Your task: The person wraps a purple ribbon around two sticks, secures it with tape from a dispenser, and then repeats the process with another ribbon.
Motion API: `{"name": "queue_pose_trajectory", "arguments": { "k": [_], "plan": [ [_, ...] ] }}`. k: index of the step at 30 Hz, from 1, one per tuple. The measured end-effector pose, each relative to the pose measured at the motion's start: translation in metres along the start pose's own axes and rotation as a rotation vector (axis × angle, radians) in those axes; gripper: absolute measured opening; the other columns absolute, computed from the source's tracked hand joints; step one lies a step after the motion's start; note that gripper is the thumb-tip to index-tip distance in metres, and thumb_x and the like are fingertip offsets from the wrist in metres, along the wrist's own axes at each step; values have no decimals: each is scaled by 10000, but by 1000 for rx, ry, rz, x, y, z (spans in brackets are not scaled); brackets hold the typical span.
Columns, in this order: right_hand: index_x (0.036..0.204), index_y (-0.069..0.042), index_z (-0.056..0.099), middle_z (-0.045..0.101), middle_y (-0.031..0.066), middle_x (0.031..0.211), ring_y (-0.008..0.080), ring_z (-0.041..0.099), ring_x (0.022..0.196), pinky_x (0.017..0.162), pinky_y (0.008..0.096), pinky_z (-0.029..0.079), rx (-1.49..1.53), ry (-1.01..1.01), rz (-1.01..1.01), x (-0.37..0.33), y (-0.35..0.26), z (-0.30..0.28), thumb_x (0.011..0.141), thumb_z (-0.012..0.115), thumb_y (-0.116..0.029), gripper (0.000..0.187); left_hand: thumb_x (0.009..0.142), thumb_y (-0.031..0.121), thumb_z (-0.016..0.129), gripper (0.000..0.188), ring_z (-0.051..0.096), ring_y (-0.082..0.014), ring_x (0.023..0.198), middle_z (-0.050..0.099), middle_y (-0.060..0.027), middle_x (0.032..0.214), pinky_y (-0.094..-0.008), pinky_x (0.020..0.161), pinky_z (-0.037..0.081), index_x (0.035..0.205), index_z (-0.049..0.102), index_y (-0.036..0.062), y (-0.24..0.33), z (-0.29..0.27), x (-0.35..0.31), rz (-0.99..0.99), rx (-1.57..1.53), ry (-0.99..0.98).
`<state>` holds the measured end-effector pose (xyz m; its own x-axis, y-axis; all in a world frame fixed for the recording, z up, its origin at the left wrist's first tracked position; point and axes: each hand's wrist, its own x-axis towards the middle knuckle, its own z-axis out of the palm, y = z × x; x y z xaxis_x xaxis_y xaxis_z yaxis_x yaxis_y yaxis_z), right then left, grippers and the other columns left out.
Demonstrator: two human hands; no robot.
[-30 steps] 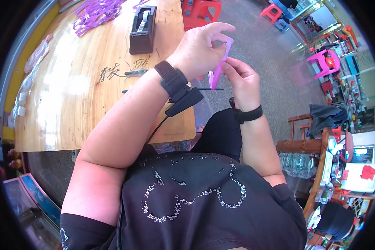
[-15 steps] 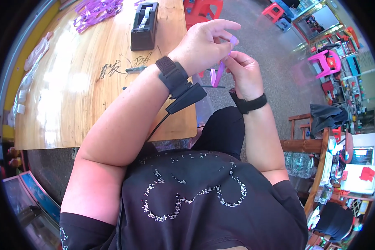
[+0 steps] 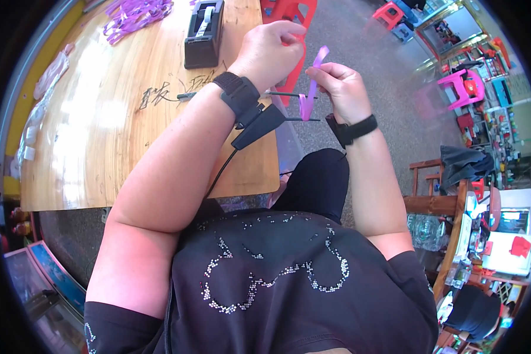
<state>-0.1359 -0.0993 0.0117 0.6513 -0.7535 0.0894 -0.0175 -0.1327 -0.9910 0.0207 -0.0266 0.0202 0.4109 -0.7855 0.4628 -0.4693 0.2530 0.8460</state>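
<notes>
Head view: we identify one container near the fingers, a black tape dispenser (image 3: 202,54), left of our left hand (image 3: 270,54); a roll of clear tape (image 3: 205,22) is seated in it. Clear plastic bottles (image 3: 426,231) stand well apart, below and right of our right-hand fingers; we cannot tell their contents.

Our right hand (image 3: 348,94) pinches a purple ribbon (image 3: 314,87) between thumb and forefinger. Its upper end projects free above the fingertips; its lower part hangs below them at a thin dark rod (image 3: 301,120), and we cannot tell whether it wraps around. Our left-hand fingers are curled narrow, apart from the ribbon; we cannot tell whether they hold anything.

The wooden table (image 3: 100,147) extends left of both hands, with black handwriting (image 3: 156,97) on its surface. A heap of purple ribbons (image 3: 137,19) lies at upper left, beyond the dispenser. A red plastic stool (image 3: 309,16) stands just beyond the left fingers; a pink plastic chair (image 3: 475,88) stands well right of the right fingers, on the grey floor (image 3: 374,141).
</notes>
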Motion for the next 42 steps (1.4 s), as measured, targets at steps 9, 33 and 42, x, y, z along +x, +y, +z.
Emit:
{"name": "queue_pose_trajectory", "arguments": {
  "k": [9,33,42],
  "plan": [
    [811,-57,668,638,17,721,101,556,634,612,252,431,203,-111,274,24,46,-7,773,683,-135,88,763,160,643,172,606,-153,664,639,-91,721,-268,652,489,866,676,26,-6,-4,-2,-109,237,-365],
    [1120,22,553,588,124,1099,187,550,1001,881,338,412,529,-16,103,-25,98,3,904,481,-133,275,744,145,540,196,630,-255,690,644,-126,718,-323,674,503,831,693,58,-16,7,-5,-131,380,-709],
    [1126,1,559,613,119,1052,193,567,999,907,323,415,813,-63,43,-42,99,21,901,511,-110,255,746,118,535,206,629,-234,719,663,-123,784,-311,710,499,857,697,57,-18,7,-4,-185,313,-727]
  ]
}}
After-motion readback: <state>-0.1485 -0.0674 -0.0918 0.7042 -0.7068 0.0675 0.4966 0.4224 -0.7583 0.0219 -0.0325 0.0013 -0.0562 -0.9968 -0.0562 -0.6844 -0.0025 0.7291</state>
